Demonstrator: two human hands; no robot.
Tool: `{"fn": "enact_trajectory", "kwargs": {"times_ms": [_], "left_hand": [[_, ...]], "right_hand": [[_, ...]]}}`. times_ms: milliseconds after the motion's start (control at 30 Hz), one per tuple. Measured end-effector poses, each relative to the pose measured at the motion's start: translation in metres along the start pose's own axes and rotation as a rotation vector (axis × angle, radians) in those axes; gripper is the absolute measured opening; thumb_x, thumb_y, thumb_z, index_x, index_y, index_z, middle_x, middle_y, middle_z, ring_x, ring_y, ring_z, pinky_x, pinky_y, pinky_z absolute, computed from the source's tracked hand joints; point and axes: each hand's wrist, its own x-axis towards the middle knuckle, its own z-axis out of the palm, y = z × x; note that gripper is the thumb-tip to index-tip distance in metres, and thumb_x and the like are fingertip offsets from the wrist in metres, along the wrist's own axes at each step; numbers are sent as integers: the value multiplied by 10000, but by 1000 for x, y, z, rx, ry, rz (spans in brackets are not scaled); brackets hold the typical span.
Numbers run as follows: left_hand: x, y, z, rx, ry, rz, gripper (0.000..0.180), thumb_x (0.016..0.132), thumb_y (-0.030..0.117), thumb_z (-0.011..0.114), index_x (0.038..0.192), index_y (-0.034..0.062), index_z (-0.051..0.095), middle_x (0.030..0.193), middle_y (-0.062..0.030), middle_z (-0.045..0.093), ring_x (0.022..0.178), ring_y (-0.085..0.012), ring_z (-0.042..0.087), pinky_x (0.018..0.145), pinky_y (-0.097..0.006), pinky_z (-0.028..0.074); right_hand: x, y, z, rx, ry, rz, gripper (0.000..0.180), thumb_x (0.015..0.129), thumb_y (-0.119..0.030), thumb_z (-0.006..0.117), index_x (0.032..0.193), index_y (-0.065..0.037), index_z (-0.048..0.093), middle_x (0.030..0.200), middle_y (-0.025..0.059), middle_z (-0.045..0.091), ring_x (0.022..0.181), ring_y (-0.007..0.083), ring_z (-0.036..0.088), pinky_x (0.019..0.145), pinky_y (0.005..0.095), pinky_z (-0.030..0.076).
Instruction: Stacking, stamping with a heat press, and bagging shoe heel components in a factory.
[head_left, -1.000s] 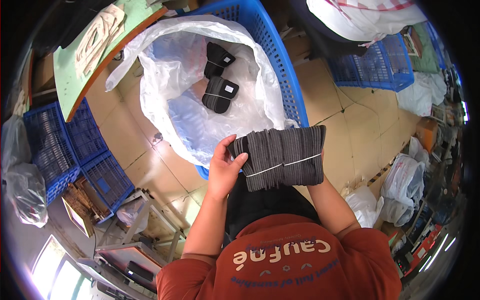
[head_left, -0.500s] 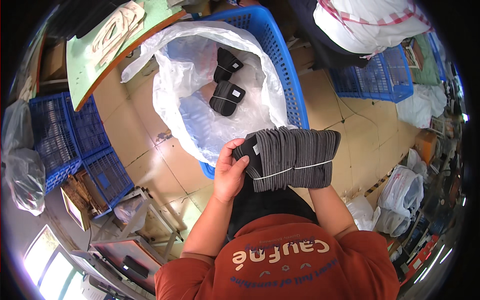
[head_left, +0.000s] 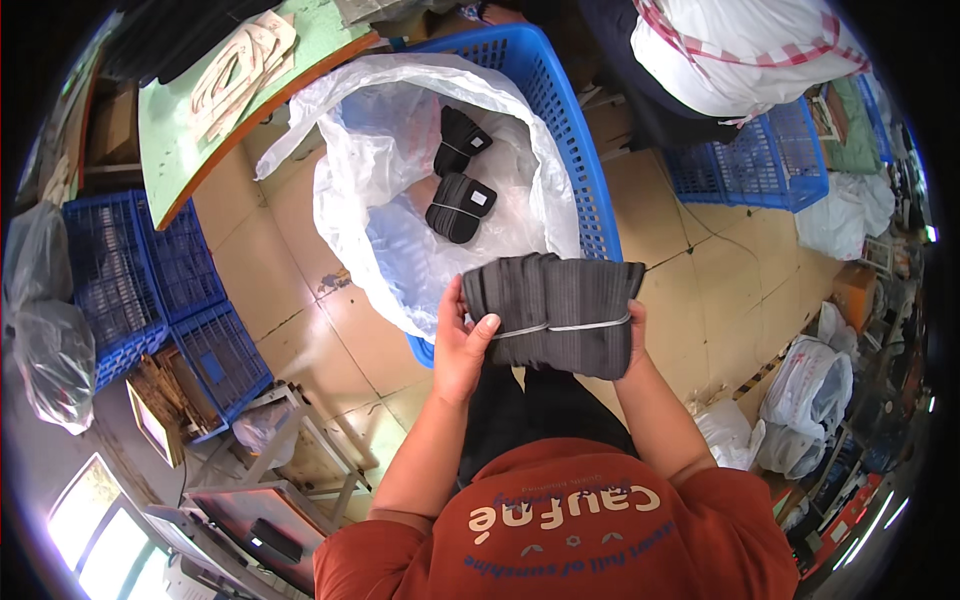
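Between my two hands is a long bundle of stacked dark grey fabric pieces (head_left: 560,300), with a thin white band round its middle. My left hand (head_left: 462,345) grips its left end, thumb in front. My right hand (head_left: 636,342) closes on the right end, its fingers partly hidden behind the stack. Just beyond the bundle, a blue plastic basket (head_left: 583,130) is lined with a translucent white plastic bag (head_left: 350,215). Two smaller banded black bundles lie inside the bag: one nearer (head_left: 461,208) and one farther back (head_left: 461,138), both with white labels.
A green-topped table (head_left: 170,130) holding flat cut-out pieces (head_left: 240,75) stands at the far left. Blue crates (head_left: 180,260) are on the left and another blue crate (head_left: 765,160) on the right. A person in a checked-trim white garment (head_left: 740,45) is at the upper right.
The long bundle has shifted slightly left and turned, so its label no longer shows. My right hand has come into view at its right end. The bundles in the bag lie as before.
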Motion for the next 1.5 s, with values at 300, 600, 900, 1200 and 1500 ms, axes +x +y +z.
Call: {"fn": "enact_trajectory", "kwargs": {"times_ms": [300,600,900,1200,1500], "left_hand": [[85,-38,-43,450,125,-114,717,934,242,645,1470,-74,290,1352,-223,524,1253,-282,517,1060,-353,391],[212,-101,-64,1161,239,-57,852,641,296,865,1300,-64,464,1242,-286,568,1141,-414,560,986,-457,447],[269,-103,-99,1228,143,-188,991,590,235,877,1388,-39,359,1280,-234,557,1183,-341,559,1018,-393,449],[147,-28,-38,769,60,-96,955,629,133,844,1403,-128,348,1212,-226,598,1129,-291,595,984,-371,467],[88,-27,14,1034,169,-118,1030,687,280,827,1454,-96,252,1306,-295,441,1231,-434,458,1037,-442,405]], "right_hand": [[90,10,-25,-24,72,3,435,852,-233,646,1228,-17,601,1133,152,687,1009,292,680,912,422,554],[131,-3,-88,-37,344,-189,408,864,-223,640,1231,-50,593,1145,98,677,1056,255,651,941,405,528],[149,-10,-125,-165,535,-168,359,866,-166,630,1190,-15,606,1135,139,672,1055,261,646,949,373,511],[75,15,7,-1797,428,-977,398,809,-40,719,1166,15,550,1054,104,611,919,218,602,867,326,469],[124,28,38,-1494,379,-587,265,769,-154,793,862,-12,589,775,73,573,648,171,556,599,308,482]]}}
